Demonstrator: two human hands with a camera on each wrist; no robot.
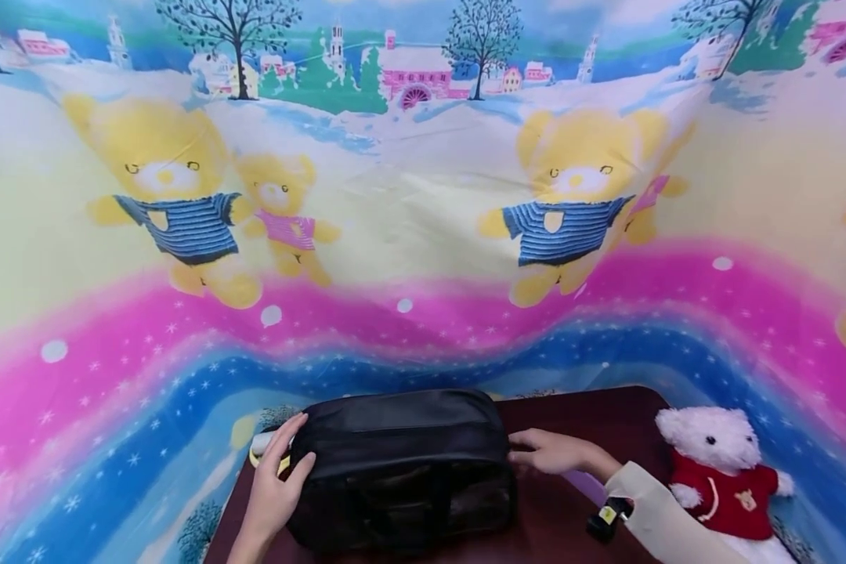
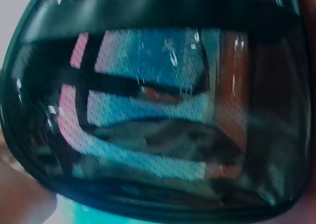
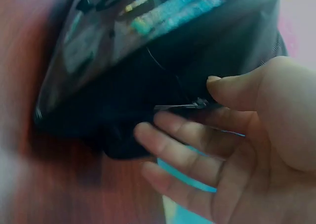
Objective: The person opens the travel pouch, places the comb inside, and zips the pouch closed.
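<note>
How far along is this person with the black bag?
Done, it seems: the black bag rests on the dark red table. In hand: the left hand is at one end, the right hand at the other. Left to do: perhaps letting go; whether the bag is fully fastened, I can't tell.

A right hand (image 3: 252, 150), palm showing and fingers loosely bent, has its thumb against the end of a dark bag (image 3: 123, 91) with a glossy panel (image 3: 96, 46). The bag sits on a reddish-brown table (image 3: 123, 197), near an edge; beyond that edge, turquoise cloth (image 3: 186, 216) shows.
</note>
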